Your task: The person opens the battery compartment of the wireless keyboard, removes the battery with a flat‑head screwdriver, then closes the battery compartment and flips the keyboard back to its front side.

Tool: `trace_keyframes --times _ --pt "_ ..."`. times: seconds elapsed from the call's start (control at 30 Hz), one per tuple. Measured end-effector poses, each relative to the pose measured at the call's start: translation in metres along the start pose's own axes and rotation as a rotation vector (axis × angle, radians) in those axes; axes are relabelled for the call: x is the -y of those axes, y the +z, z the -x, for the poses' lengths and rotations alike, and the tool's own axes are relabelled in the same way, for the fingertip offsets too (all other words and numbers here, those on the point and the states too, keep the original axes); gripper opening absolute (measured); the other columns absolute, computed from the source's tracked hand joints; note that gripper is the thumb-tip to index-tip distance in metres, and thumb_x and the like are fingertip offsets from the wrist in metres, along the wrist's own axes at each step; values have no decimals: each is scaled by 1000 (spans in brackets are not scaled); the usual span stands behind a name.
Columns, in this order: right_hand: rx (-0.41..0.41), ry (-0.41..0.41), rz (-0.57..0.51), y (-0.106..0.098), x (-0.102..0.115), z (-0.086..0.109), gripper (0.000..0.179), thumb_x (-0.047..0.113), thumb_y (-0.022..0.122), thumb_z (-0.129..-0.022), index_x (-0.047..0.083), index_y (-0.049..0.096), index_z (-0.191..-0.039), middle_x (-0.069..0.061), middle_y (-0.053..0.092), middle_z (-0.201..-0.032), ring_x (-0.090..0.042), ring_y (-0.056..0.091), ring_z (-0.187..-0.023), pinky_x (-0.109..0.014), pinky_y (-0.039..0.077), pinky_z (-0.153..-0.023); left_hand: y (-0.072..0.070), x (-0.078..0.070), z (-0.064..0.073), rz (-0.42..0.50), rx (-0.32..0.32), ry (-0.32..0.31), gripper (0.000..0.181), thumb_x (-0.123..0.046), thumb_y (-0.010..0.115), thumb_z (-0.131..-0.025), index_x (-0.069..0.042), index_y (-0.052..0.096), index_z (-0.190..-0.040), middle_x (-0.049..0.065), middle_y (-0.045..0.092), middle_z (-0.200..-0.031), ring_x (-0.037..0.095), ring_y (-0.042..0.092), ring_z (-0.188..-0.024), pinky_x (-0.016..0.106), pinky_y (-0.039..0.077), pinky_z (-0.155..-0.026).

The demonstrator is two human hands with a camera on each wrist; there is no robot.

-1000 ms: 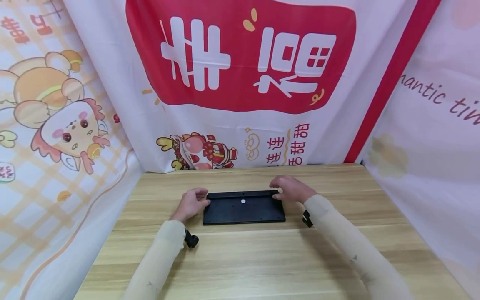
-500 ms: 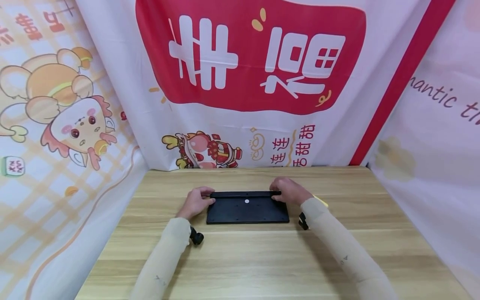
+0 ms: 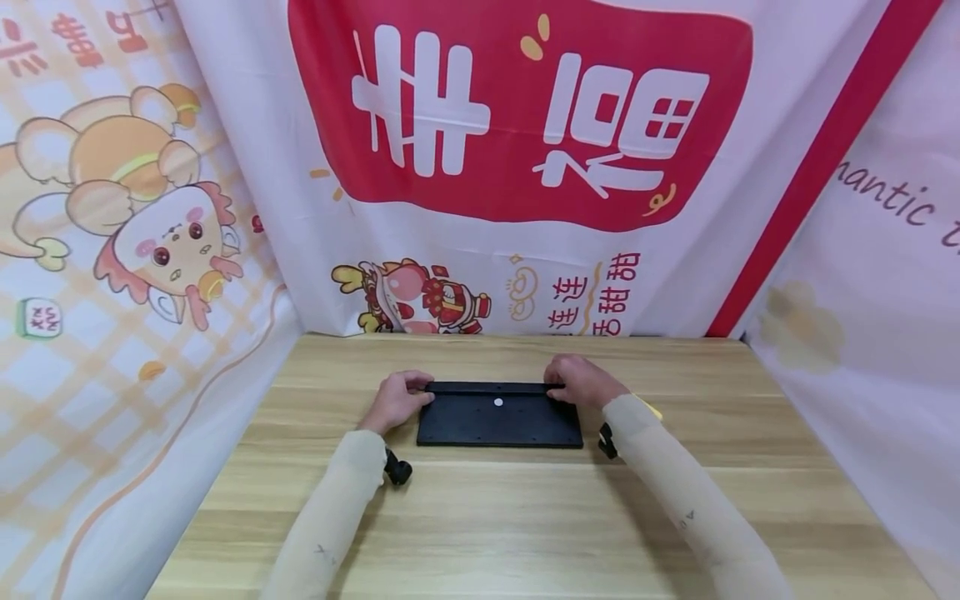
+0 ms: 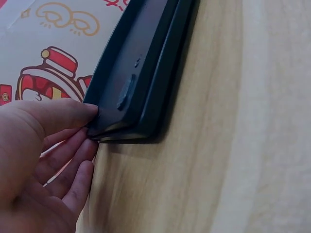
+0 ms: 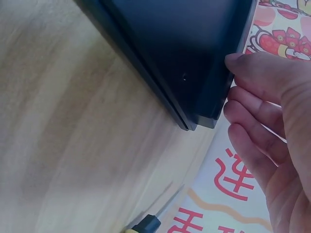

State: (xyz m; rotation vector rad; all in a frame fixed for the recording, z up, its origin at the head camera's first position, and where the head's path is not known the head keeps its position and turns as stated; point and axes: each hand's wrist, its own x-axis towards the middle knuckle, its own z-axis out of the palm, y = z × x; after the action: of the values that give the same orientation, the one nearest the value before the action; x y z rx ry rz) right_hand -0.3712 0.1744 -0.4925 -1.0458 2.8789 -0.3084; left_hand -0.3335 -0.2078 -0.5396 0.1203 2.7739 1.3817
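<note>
A black keyboard (image 3: 495,422) lies underside up on the wooden table, a raised strip along its far edge and a small round white spot near the middle. At its far left corner, my left hand (image 3: 395,402) pinches the raised edge, thumb (image 4: 80,111) on the near side and fingers behind. My right hand (image 3: 583,383) grips the far right end in the same way, its thumb (image 5: 243,63) on the rim. In the left wrist view an oblong foot (image 4: 126,92) shows on the underside. Both wrists wear black cameras.
Right of the keyboard lies a screwdriver (image 5: 148,223) with a black and yellow handle, its thin shaft pointing to the back; the right sleeve (image 3: 637,417) mostly hides it in the head view. Printed cloth (image 3: 510,275) hangs behind the wooden table (image 3: 480,517) and at both sides.
Both hands have come in from beside the keyboard's far corners to hold its raised edge. The head view has turned slightly left, and the yellow handle now peeks out beside the right sleeve.
</note>
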Motion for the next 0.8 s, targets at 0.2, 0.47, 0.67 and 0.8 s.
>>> trace_keyframes --times 0.2,0.47,0.67,0.8 --pt "58 21 22 -7 5 -5 7 16 82 -94 11 79 -98 0 73 -95 -13 62 -85 -35 60 -83 -1 2 0 2 0 2 30 -12 76 -97 -9 76 -127 14 75 -128 32 69 -120 48 58 -105" --pt "130 58 25 -13 10 -12 7 15 81 -94 11 79 -100 0 74 -93 -13 65 -85 -36 62 -85 -1 1 -1 1 0 -15 30 -13 76 -97 -10 75 -128 14 74 -129 31 69 -121 48 58 -106" --pt "183 93 18 -16 9 -17 5 15 81 -94 13 77 -96 2 71 -90 -12 64 -84 -34 61 -84 0 0 -2 -15 1 -13 31 -14 76 -98 -11 75 -129 13 74 -130 30 70 -121 47 58 -105" --pt "196 97 6 -15 7 -19 5 14 81 -94 14 77 -94 2 71 -90 -11 64 -82 -33 60 -82 0 0 -2 -19 1 -16 31 -14 76 -98 -11 76 -128 12 75 -129 29 70 -120 47 59 -105"
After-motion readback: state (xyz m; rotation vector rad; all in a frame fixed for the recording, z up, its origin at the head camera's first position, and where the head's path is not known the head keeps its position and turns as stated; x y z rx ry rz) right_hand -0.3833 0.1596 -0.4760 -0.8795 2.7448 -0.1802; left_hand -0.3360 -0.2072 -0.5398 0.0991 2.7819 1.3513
